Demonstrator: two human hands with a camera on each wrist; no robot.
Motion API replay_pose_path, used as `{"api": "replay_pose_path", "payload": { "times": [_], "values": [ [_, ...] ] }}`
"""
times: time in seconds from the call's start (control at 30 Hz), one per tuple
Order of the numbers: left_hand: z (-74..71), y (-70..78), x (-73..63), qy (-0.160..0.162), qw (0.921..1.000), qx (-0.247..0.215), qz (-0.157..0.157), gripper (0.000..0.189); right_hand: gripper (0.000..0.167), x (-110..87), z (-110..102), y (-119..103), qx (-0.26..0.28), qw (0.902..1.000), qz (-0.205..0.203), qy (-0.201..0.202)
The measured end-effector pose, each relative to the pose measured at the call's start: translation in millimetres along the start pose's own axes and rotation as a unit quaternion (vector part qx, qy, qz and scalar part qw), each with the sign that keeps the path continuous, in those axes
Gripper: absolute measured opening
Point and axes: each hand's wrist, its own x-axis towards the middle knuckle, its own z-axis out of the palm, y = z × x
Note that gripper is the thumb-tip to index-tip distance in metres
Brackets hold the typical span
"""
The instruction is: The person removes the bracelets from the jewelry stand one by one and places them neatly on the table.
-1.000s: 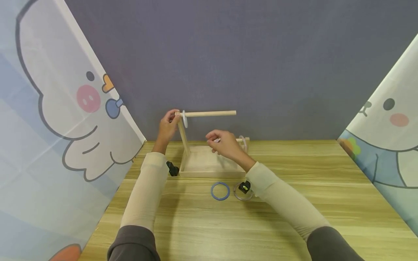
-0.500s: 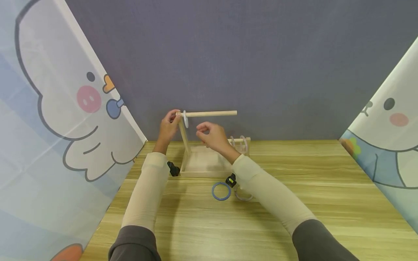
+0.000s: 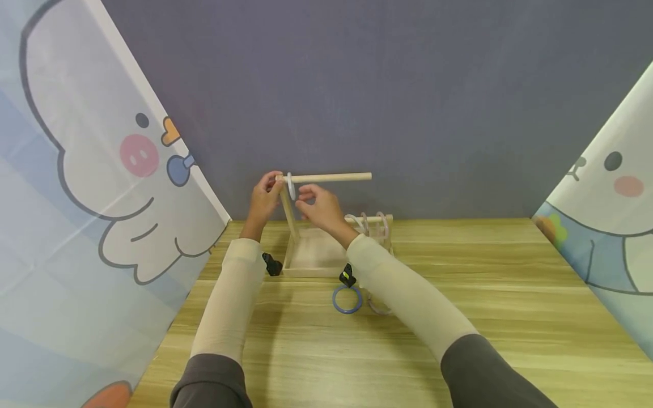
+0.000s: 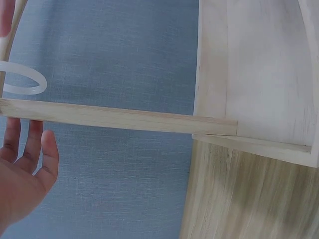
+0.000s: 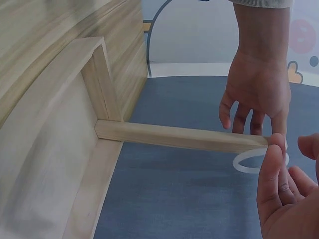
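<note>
A pale wooden stand (image 3: 316,272) has a tall post (image 4: 114,114) at its left with a bar (image 3: 336,177) running right from the top. My left hand (image 3: 262,201) pinches the top of the post between thumb and fingers; its other fingers extend beside the wood in the left wrist view. A white bangle (image 3: 291,187) hangs on the bar near the post. Just right of it is my right hand (image 3: 322,208), fingers loosely bent and apart, holding nothing. In the right wrist view its fingertips overlap the white bangle (image 5: 244,168).
Pale bangles (image 3: 384,226) hang on the stand's lower bar at the right. A blue bangle (image 3: 335,303) lies on the wooden table (image 3: 316,357) before the stand, and a clear bangle (image 3: 376,309) beside it is partly behind my right sleeve. A grey backdrop (image 3: 408,113) rises behind.
My right hand has moved left and upward, from the lower bar to beside the white bangle, uncovering more bangles on that bar. The left hand stays at the top of the post.
</note>
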Motion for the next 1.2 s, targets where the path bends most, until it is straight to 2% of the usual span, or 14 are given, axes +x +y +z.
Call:
{"api": "replay_pose_path", "payload": {
  "times": [0.2, 0.4, 1.03, 1.2],
  "values": [
    [-1.2, 0.0, -0.2, 0.004, 1.0, -0.003, -0.002, 0.038, 0.045, 6.0, 8.4, -5.5, 0.024, 0.9995, 0.021, 0.008],
    [-0.8, 0.4, -0.5, -0.002, 1.0, -0.006, -0.007, 0.042, 0.045, 12.7, 14.0, -6.1, 0.025, 0.9988, 0.035, 0.024],
    [0.6, -1.4, 0.7, -0.012, 0.9996, -0.021, -0.013, 0.044, 0.038, 22.4, 20.7, -1.4, 0.04, 0.9981, 0.048, 0.003],
    [0.5, -0.3, 0.6, -0.008, 0.9998, -0.017, -0.007, 0.043, 0.042, 23.7, 20.1, -1.9, 0.052, 0.9974, 0.05, 0.005]
  ]
}}
